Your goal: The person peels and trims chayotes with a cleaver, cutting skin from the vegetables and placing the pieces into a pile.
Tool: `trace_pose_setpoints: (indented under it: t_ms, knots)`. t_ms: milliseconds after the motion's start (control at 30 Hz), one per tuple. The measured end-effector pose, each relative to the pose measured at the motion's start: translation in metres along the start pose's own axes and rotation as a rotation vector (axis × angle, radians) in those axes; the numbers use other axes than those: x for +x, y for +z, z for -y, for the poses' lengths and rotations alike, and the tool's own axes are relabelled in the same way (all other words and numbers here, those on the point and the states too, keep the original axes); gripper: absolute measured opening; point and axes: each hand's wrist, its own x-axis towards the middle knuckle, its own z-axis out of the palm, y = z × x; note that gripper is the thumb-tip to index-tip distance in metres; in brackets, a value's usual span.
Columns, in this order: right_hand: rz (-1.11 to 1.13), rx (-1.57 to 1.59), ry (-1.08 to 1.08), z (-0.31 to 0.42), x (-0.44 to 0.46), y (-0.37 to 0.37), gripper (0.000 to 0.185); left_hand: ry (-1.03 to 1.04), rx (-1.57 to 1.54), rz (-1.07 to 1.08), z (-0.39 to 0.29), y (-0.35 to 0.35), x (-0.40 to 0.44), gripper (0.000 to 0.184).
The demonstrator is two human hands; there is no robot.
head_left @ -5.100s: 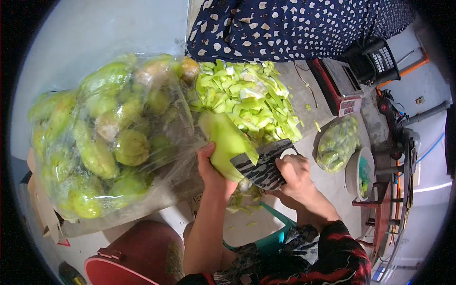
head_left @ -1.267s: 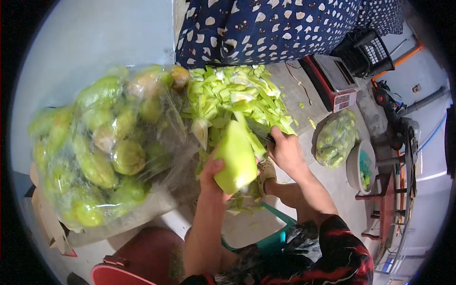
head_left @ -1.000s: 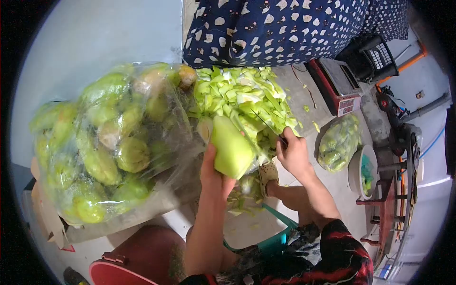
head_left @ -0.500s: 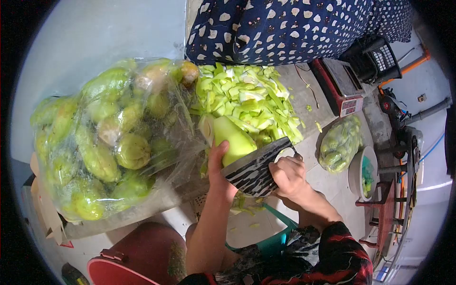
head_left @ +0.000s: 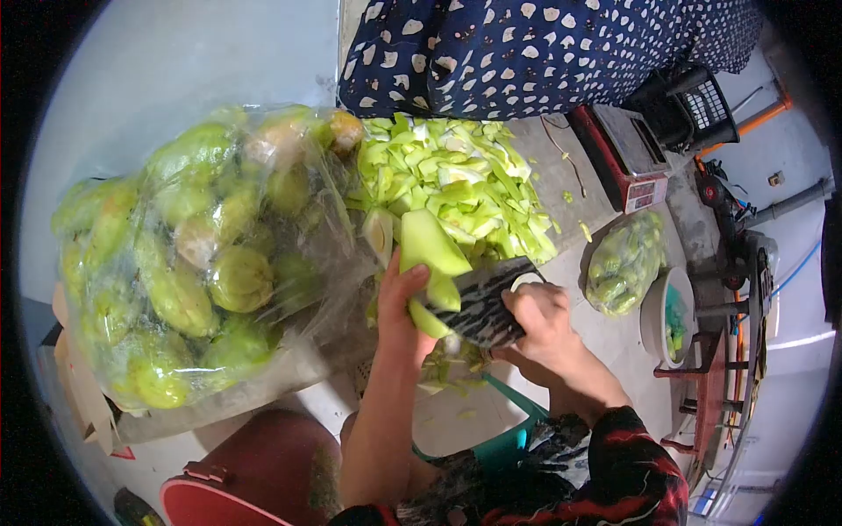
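Fruit [head_left: 430,245] is lying within the left hand's [head_left: 403,309] gripping fingers, its long axis running 11-to-5 o'clock; the right hand [head_left: 542,320] is holding a knife [head_left: 481,309] against its 4 o'clock side; peelings [head_left: 452,171] are spreading beyond, towards 1 o'clock.

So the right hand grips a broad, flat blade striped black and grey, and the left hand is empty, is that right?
Not quite: the left hand is not empty. The head view shows it holding a smooth, pale green cut fruit. The right hand does grip the broad, flat blade striped black and grey.
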Motion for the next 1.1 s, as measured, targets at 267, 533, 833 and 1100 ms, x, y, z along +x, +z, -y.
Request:
trace_pose_setpoints:
  t_ms: [267, 533, 833, 1100]
  knots:
    - [0.055, -0.095, 0.139, -0.023, -0.014, 0.019, 0.048, -0.028, 0.061, 0.033, -0.003, 0.003, -0.003, 0.068]
    - [0.003, 0.026, 0.028, -0.008, -0.005, 0.001, 0.034, -0.071, 0.128, -0.032, -0.001, 0.004, -0.008, 0.071]
    - [-0.038, -0.017, 0.469, -0.052, -0.009, 0.032, 0.021, -0.181, -0.115, 0.174, 0.006, -0.012, -0.003, 0.059]
    - [-0.203, -0.097, -0.078, -0.013, -0.004, 0.013, 0.03, -0.082, -0.2, -0.089, 0.006, -0.004, 0.004, 0.052]
